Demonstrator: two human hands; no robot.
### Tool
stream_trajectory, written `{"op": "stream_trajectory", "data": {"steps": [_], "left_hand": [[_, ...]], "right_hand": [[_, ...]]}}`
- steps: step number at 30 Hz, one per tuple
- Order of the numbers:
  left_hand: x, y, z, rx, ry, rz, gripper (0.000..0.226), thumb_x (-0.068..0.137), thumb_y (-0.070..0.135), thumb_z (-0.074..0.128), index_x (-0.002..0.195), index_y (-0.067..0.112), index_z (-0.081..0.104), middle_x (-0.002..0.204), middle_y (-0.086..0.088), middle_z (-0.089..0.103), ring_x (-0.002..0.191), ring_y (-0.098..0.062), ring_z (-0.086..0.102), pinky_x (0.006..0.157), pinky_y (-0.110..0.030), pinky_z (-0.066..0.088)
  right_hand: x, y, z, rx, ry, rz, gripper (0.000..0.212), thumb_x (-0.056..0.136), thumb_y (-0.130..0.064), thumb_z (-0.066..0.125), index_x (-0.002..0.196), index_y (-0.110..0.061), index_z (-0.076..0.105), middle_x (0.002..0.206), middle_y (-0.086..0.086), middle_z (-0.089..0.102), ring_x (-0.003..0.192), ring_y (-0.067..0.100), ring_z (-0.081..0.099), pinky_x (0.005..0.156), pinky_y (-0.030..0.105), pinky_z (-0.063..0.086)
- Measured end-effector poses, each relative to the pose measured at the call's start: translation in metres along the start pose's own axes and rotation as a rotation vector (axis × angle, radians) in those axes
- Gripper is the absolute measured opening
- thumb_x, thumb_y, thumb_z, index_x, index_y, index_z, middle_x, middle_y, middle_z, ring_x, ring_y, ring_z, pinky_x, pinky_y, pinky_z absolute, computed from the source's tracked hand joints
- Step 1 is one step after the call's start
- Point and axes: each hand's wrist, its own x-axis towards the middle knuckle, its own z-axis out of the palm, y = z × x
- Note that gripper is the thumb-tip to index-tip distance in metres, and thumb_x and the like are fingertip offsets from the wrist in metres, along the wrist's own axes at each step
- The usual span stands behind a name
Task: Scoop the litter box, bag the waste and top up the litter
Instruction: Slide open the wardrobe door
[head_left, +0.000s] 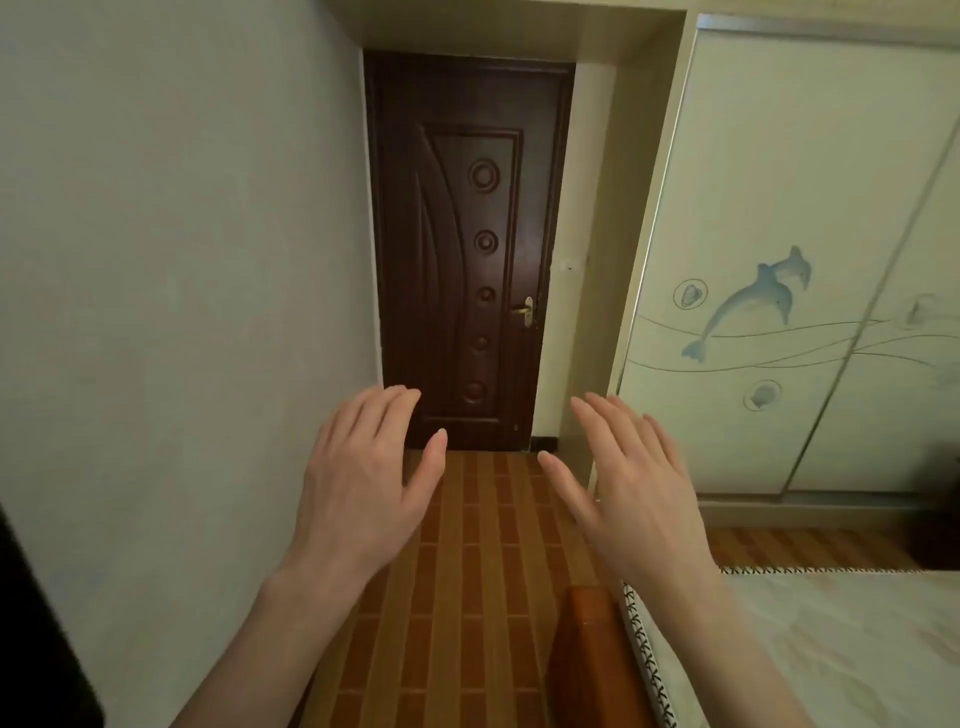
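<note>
Both my hands are raised in front of me, palms down, fingers straight and spread. My left hand (363, 467) hovers near the left wall and holds nothing. My right hand (631, 478) hovers beside it, a short gap between the two thumbs, and it too holds nothing. No litter box, scoop, bag or litter is in view.
A dark brown door (467, 249) with a brass handle (524, 312) stands shut straight ahead. A pale wall (182, 260) runs along the left. A wardrobe (779, 260) with dolphin prints stands at the right. A bed (831, 649) with an orange wooden frame (587, 665) is at lower right. The floor (467, 571) is brown tile.
</note>
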Motion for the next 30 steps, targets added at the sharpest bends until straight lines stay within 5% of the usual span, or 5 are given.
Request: {"op": "stream_trajectory", "data": {"steps": [14,30], "left_hand": [[0.138,-0.014,0.141,0.101,-0.018,0.000,0.059,0.105,0.052,0.033,0.141,0.013,0.059,0.140,-0.006,0.063,0.134,-0.024,0.055,0.114,-0.044,0.044],[0.260,-0.072,0.283,0.065,-0.123,-0.031,0.057,0.104,0.054,0.034,0.137,0.016,0.061,0.134,-0.002,0.066,0.128,-0.021,0.058,0.109,-0.041,0.049]], "right_hand": [[0.141,0.085,0.119,-0.007,-0.022,0.001,0.071,0.100,-0.070,0.027,0.148,-0.023,0.049,0.150,-0.002,0.053,0.145,0.018,0.041,0.122,0.038,0.019],[0.271,0.129,0.260,-0.019,-0.157,0.019,0.068,0.098,-0.072,0.030,0.140,-0.026,0.057,0.138,-0.003,0.063,0.132,0.019,0.056,0.113,0.038,0.035]]}}
